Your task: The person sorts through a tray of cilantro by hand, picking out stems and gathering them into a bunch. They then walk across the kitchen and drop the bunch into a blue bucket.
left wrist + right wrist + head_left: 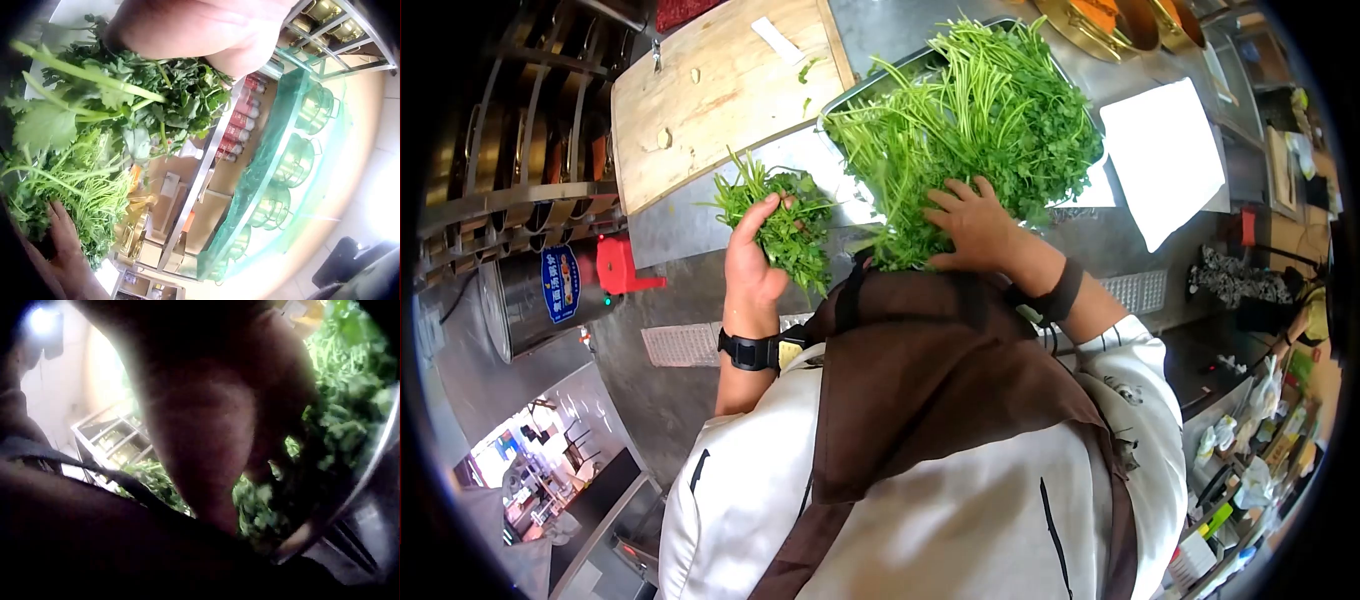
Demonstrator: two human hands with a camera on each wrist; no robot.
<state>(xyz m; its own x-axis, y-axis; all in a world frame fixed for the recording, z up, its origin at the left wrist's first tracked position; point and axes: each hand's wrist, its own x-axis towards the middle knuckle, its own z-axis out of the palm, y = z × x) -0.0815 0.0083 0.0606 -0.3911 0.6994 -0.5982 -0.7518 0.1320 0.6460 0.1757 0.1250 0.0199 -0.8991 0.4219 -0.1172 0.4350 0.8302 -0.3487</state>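
My left hand [752, 262] grips a bunch of cilantro-like greens [792, 235], held up left of the tray with the stems pointing away from me. Its leaves [181, 94] hang below the hand in the left wrist view. A metal tray [828, 118] is heaped with the same greens [990, 110], long pale stems on top. My right hand [980, 228] rests on the heap at the tray's near side, fingers spread over the leaves. In the right wrist view, this hand [212, 425] is dark, and its fingertips partly vanish among the leaves.
A wooden cutting board [720, 110] with small scraps and a white strip [777, 42] lies to the left. On the right is a white sheet [1168, 155] at the counter edge. Brass-coloured pans [1100, 40] stand behind the tray. A red object [622, 265] sits at lower left.
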